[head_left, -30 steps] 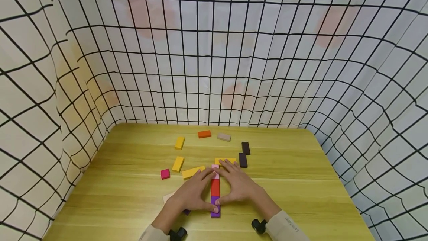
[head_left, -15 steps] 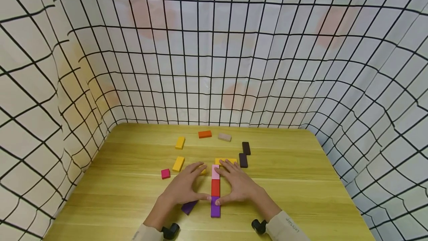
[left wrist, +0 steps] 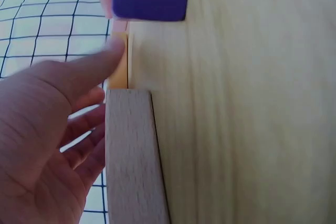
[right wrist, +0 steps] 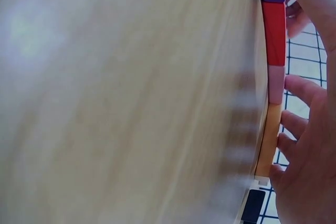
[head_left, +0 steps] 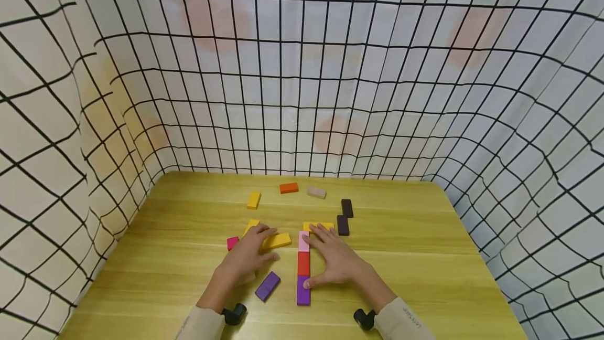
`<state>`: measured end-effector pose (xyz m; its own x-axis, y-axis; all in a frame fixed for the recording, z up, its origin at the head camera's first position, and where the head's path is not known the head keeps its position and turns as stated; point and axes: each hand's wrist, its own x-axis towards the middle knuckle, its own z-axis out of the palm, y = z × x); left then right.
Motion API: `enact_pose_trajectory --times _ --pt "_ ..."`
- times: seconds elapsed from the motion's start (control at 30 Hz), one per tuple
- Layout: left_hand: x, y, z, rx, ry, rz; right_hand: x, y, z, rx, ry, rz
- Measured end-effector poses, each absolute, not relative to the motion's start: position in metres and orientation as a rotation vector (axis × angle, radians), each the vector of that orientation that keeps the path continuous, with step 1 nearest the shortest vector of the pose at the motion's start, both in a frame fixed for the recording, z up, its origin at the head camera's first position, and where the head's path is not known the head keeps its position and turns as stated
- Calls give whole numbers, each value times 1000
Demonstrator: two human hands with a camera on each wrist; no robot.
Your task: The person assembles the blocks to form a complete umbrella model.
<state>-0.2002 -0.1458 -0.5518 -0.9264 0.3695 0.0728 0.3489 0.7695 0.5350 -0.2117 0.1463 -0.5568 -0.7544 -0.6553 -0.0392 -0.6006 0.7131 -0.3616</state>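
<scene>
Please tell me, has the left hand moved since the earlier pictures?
Yes. In the head view, the left hand has moved leftward, away from the red block, which stays in place.

Slanted yellow block [head_left: 279, 240] partly hidden by left hand [head_left: 247, 256] | plain wooden block [left wrist: 134, 156] cut off at left-wrist view's bottom edge | right-sleeve lettering [head_left: 412, 318] illegible

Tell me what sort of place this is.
Probably an enclosed tabletop workspace: a wood-grain table, black-gridded white walls along three sides, and colored blocks laid out on top.
</scene>
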Motion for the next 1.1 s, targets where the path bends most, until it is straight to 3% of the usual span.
enact_pose_trajectory --times 0.7,1.1 --pt "-208 -139 -548 622 2947 854 -211 148 -556 -999 2755 -497" --pt "-233 -135 -538 686 2993 817 -211 148 -558 -983 2759 -486"
